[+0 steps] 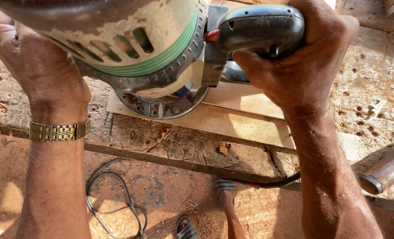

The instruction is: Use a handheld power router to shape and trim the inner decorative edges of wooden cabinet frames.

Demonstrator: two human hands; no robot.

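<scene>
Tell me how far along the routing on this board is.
Done: wood chips and dust on the workbench suggest earlier cutting. In hand: both hands grip the dusty router, left hand on its side, right hand on the black handle, base on the pale board. Left: cannot tell; the router hides the cut.

One power router (152, 48), two hands (42, 66), one wristwatch (57, 131), one plywood board (232, 117), two sandalled feet (225, 188), one coiled cable (117, 199)
</scene>
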